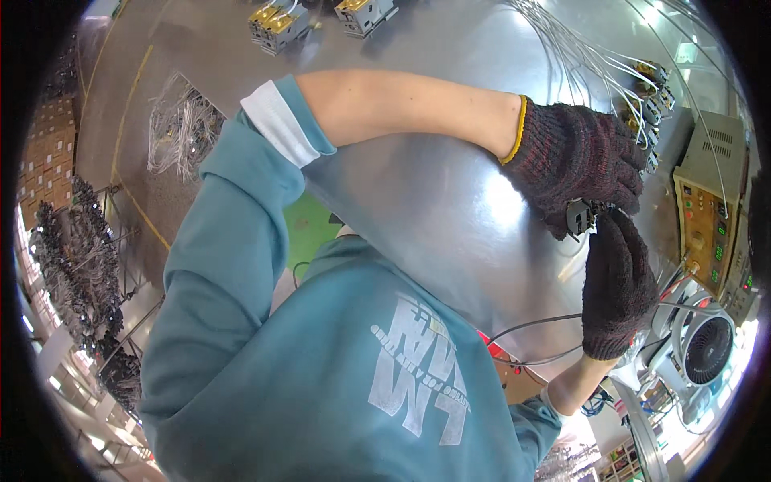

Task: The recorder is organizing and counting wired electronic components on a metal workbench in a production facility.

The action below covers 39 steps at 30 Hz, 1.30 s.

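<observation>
Both gloved hands meet on a small grey plastic connector block (580, 217), held just above the shiny metal tabletop (434, 201). Left hand (574, 157), dark knit glove with a yellow cuff, clamps the block from above. Right hand (617, 281) comes up from below, fingertips pinched at the block's right edge. Looks like a seating/wiring step on the block. Next move needs fine fingertip alignment. Beige test instrument box (707, 193) sits just right of the block, white wire bundle (594, 56) above it.

Both gloved hands raised together, left hand (574, 165) above, right hand (617, 281) below
</observation>
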### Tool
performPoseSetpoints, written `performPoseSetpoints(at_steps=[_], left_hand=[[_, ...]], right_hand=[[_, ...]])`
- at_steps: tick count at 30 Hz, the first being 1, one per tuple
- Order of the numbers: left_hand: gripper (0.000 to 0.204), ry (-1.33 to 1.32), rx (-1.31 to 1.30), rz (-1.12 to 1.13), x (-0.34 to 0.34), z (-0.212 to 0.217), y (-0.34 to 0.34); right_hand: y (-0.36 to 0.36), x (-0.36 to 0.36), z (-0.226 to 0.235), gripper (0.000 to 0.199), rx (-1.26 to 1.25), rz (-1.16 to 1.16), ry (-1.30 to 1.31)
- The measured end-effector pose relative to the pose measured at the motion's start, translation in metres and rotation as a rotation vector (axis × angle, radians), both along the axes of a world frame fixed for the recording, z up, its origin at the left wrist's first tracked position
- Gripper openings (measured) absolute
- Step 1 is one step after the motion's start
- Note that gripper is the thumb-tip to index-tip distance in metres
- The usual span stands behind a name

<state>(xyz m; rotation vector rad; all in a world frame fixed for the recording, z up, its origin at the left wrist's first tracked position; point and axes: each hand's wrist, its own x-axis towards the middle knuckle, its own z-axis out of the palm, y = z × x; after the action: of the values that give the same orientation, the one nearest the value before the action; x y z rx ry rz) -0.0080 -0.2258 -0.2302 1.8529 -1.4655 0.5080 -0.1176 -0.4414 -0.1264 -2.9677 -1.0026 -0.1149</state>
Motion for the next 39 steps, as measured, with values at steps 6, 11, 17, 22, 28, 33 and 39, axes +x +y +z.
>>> performPoseSetpoints(at_steps=[6, 11, 17, 22, 28, 33, 39], left_hand=[[0.085, 0.023, 0.053, -0.020, 0.003, 0.002, -0.001], [0.092, 0.010, 0.039, 0.005, 0.000, 0.001, -0.004], [0.088, -0.031, -0.003, 0.018, 0.002, 0.004, 0.005], [0.095, 0.019, 0.073, -0.010, 0.006, 0.002, 0.004], [0.097, -0.013, 0.089, 0.014, 0.009, -0.003, 0.001], [0.107, -0.026, 0.221, -0.072, 0.015, 0.027, 0.013], [0.127, 0.087, 0.437, 0.507, 0.033, 0.045, 0.060]], right_hand=[[-0.002, -0.002, -0.003, 0.036, 0.037, -0.016, -0.004], [-0.012, -0.023, -0.009, 0.035, 0.375, -0.125, 0.049], [0.000, -0.023, -0.013, 0.040, 0.173, 0.029, -0.054], [-0.006, -0.013, -0.008, 0.044, 0.066, 0.112, -0.071], [-0.004, -0.012, -0.001, 0.037, 0.077, 0.082, 0.019], [-0.026, -0.025, 0.028, 0.027, 0.419, -0.320, 0.059], [-0.091, 0.018, -0.005, 0.028, 0.241, -0.442, 0.099]])
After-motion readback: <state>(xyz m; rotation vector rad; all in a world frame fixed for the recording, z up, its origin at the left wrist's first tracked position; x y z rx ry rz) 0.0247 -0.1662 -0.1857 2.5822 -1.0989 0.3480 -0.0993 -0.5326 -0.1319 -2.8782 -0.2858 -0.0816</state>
